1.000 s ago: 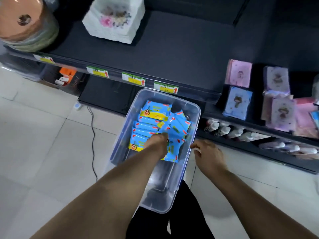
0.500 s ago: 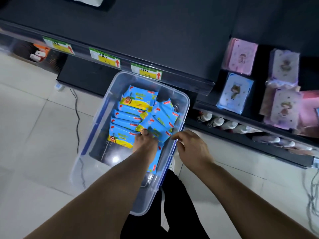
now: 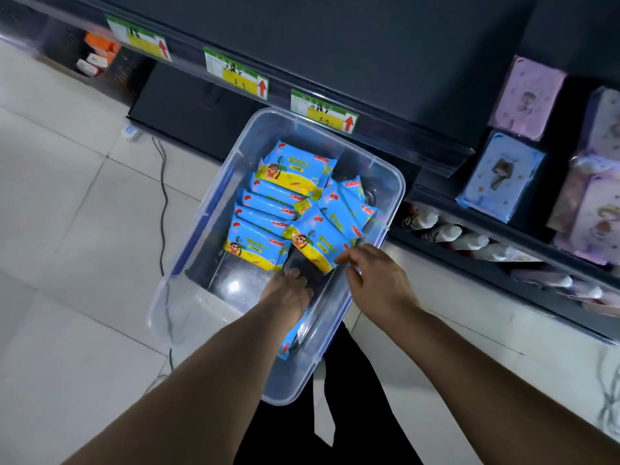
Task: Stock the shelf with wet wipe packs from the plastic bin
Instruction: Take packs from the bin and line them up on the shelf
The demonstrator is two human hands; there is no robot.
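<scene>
Dark retail shelving [image 3: 385, 58] across the top of the view, its front rail carrying green-and-yellow price labels [image 3: 323, 110] with red arrows. Pale tiled floor [image 3: 67, 229] below, crossed by a black cable [image 3: 163, 196] running from a white power strip [image 3: 131, 131]. Standing on the tiles against the shelf base, a clear plastic bin [image 3: 214, 193] with blue side strips, far end tucked under the rail. Inside, blue and yellow wet wipe packs [image 3: 268, 209]: a stack leaning in overlapping rows along the left, a looser group tilted toward the right wall, bare bin bottom showing nearer the camera. To the right, on a lower shelf level, pastel tissue packs [image 3: 500, 176] printed with cartoon figures, pink, lilac and blue, and beneath them a row of white bottles [image 3: 446, 233] lying on their sides. Left hand [image 3: 287, 293] reaching down inside the bin, knuckles up, fingers curled downward over more blue packs near the right wall; exact grip hidden, cannot tell. Right hand [image 3: 375, 280] at the bin's right rim, thumb and fingers pinching the corner of the nearest tilted wipe pack [image 3: 315, 241].
</scene>
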